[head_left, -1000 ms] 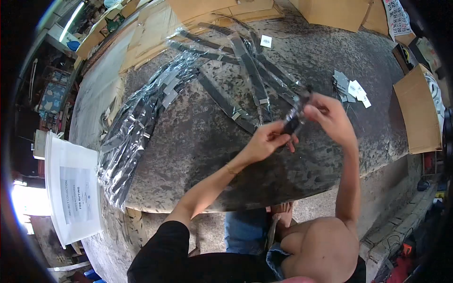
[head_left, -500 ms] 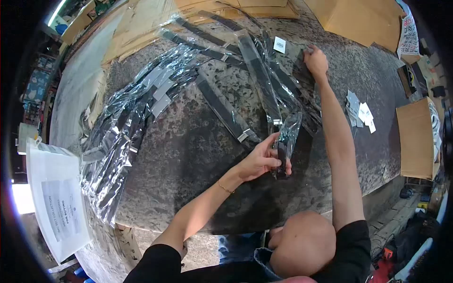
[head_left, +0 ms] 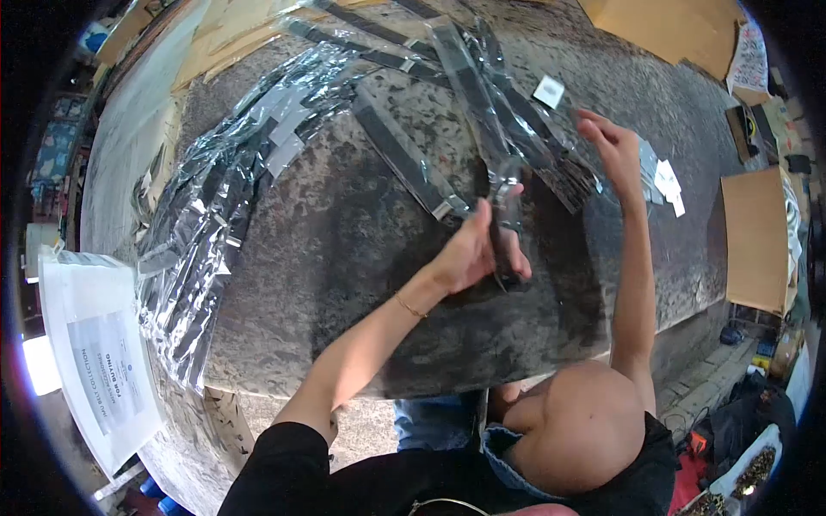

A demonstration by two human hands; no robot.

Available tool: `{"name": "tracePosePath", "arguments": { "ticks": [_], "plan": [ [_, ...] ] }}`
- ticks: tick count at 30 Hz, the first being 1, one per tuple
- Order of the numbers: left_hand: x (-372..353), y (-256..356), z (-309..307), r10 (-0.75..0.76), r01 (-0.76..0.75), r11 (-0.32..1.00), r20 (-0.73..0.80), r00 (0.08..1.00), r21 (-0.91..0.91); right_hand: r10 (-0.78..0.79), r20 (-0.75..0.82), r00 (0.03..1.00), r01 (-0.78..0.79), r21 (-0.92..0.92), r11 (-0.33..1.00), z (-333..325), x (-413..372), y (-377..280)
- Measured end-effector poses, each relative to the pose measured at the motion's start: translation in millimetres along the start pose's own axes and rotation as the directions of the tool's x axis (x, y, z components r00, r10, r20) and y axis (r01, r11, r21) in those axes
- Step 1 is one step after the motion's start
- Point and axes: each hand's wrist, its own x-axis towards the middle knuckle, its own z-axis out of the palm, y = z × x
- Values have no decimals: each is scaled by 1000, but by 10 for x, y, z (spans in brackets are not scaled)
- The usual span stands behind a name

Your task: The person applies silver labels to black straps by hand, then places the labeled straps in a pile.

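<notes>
My left hand [head_left: 469, 254] is closed around a dark belt [head_left: 497, 236] in a clear plastic sleeve, above the near middle of the table. My right hand [head_left: 618, 155] is raised to the right, fingers bent and thumb close to them; whether anything thin is between them I cannot make out. Just beyond its fingertips is a small white card [head_left: 548, 91], slightly tilted. Several sleeved belts lie ahead of my left hand, one belt [head_left: 404, 155] by itself to the left. A large pile of sleeved belts [head_left: 215, 215] with grey tags covers the table's left side.
Grey and white cards [head_left: 667, 182] lie on the right of the dark, worn table [head_left: 344, 301]. A white printed box [head_left: 103, 353] stands at the left edge, and a cardboard box [head_left: 759, 245] at the right. More cardboard [head_left: 671, 26] is at the back. A person's head [head_left: 572, 430] is below.
My right hand has drawn back rightward and nearer to me. The white card has shifted right and tilted. My left hand still holds the belt, slightly higher in view; the whole view has shifted a little.
</notes>
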Motion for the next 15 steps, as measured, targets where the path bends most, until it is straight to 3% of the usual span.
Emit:
{"name": "tracePosePath", "arguments": {
  "ticks": [1,2,4,5,6,8,9,10,12,13,14,15],
  "plan": [
    [19,-10,-63,-13,12,998,-5,1000,-57,-148,-26,989,148,-7,989,-50,-208,-106],
    [39,-35,-127,32,-25,992,55,998,-121,-145,-39,989,145,-1,989,-98,-412,-202],
    [10,6,-3,10,-13,999,-82,997,-35,-128,-76,989,143,241,960,-170,-762,-300],
    [17,-4,84,-14,12,1000,-80,997,-27,-140,-154,978,188,364,912,-181,-873,-263],
    [26,-19,187,-9,11,1000,-145,989,13,-123,-175,977,181,368,912,-216,-992,-276],
    [29,-80,296,-22,36,997,-191,981,73,109,19,994,-108,375,921,-318,-1156,-456],
    [0,-125,301,-17,32,987,-92,996,159,205,61,977,-210,466,859,-270,-1228,-716],
    [-28,-175,315,-19,16,971,8,1000,239,205,180,962,-267,463,846,-301,-1236,-672],
    [-49,-295,402,-51,42,949,19,999,311,232,241,942,-322,461,827,-282,-1286,-752],
    [-67,-340,458,-55,46,890,6,998,454,237,229,944,-321,467,824,-288,-1317,-789],
    [-88,-386,511,-55,49,810,-8,998,584,225,228,947,-297,368,881,-296,-1349,-817],
    [-103,-432,558,-59,59,802,-19,998,595,212,229,950,-270,264,926,-313,-1384,-840]
  ]
}}
